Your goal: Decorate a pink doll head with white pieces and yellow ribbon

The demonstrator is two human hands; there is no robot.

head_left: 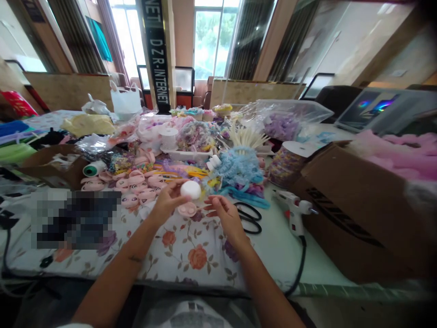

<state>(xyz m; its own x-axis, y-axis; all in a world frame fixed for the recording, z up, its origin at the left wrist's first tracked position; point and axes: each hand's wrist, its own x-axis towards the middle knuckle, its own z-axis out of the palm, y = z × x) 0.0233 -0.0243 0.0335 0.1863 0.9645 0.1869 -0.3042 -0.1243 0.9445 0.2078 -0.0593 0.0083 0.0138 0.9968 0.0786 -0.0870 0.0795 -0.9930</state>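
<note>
In my left hand [170,198] is a smooth white ball [190,190], held between thumb and fingers above the flowered cloth. Just below the ball lies a small pale pink moulded piece [187,209], like the doll-face pieces [143,182] heaped further left. My right hand [223,212] is close by on the right, its fingertips drawn together near the pink piece. Whatever they pinch is too small to make out. Black-handled scissors [251,217] lie beside my right wrist.
A glue gun [294,207] with a black cable stands right, before a large cardboard box [362,209]. Blue fluffy trim [241,166], a ribbon spool [290,159] and a white thread spool [169,138] crowd the back. An open carton [51,166] sits left.
</note>
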